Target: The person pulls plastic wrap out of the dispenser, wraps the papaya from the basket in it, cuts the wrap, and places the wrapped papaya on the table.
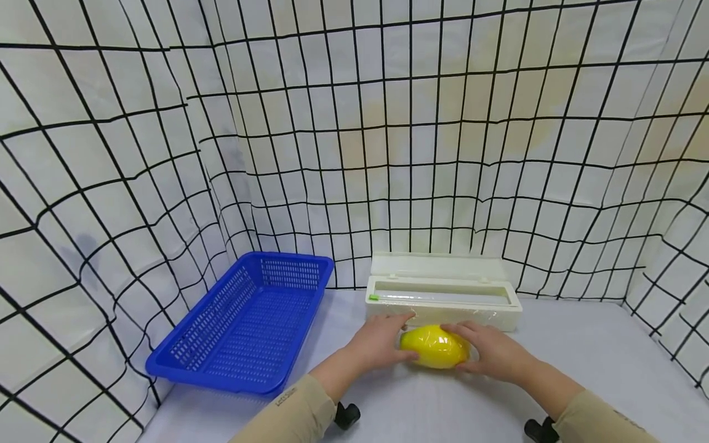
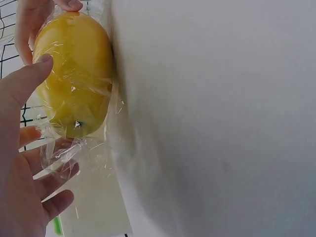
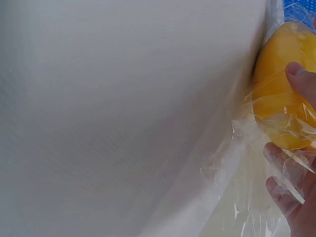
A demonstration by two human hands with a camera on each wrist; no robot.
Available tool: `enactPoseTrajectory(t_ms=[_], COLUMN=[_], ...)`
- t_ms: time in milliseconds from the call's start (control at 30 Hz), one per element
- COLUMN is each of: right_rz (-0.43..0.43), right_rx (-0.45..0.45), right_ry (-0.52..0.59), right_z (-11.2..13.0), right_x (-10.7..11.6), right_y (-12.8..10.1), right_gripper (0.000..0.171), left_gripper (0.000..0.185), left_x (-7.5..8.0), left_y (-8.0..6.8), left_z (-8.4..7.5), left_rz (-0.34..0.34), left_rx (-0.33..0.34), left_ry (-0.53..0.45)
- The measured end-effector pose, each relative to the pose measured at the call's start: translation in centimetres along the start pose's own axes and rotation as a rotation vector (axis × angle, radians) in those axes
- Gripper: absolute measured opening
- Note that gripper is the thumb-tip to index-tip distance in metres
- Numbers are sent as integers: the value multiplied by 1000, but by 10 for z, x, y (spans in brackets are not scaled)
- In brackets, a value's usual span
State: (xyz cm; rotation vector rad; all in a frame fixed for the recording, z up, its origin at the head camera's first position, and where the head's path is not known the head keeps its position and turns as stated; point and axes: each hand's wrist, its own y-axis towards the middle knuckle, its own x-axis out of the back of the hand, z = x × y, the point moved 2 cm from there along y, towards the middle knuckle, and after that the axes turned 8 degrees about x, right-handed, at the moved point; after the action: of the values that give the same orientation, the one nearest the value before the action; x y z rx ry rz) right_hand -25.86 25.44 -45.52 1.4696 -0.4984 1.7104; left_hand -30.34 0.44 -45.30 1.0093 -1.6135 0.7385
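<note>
A yellow oval fruit [image 1: 436,346], green at one end, lies on its side on the white table, wrapped in shiny clear cling film [image 2: 74,143]. My left hand [image 1: 378,341] holds its left end, thumb on the near side; the other fingers spread beyond the tip among loose film. Around the right end is my right hand [image 1: 490,352], thumb low on the fruit and a finger over the top. Loose film [image 3: 291,170] hangs over its lower fingers. Just behind stands a white cling film box [image 1: 443,314], lid raised, a roll [image 1: 443,298] inside.
A blue plastic basket [image 1: 221,383] with slotted sides stands on the left. Black wire grid panels [image 1: 382,129] backed with white sheeting enclose the table [image 1: 570,344] at the back and sides. Two black knobs [image 1: 347,416] show at the front beside the sleeves.
</note>
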Motion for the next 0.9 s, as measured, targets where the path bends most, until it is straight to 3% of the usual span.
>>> enactPoseTrajectory(t_ms=[333,467,633,733,900], right_rz=[12,10,4,7,4], right_rx=[-14,-24,-12,-18,-16], right_ry=[15,12,4,0,-7], right_z=[-1,-1,-2,-4,-7], right_x=[1,1,2,2,0], right_y=[2,1,0,0,0], right_gripper=[76,77,77,77,77], left_gripper=[85,83,81,81,83], left_x=[1,4,6,3,-3], left_y=[0,-4,-5,-4,-2], left_z=[7,8,3,-2,-6], left_rz=[73,51,-16,-19,10], left_rx=[80,83,-79,-186,-255], left_ry=[-140,-134,-31,18,73])
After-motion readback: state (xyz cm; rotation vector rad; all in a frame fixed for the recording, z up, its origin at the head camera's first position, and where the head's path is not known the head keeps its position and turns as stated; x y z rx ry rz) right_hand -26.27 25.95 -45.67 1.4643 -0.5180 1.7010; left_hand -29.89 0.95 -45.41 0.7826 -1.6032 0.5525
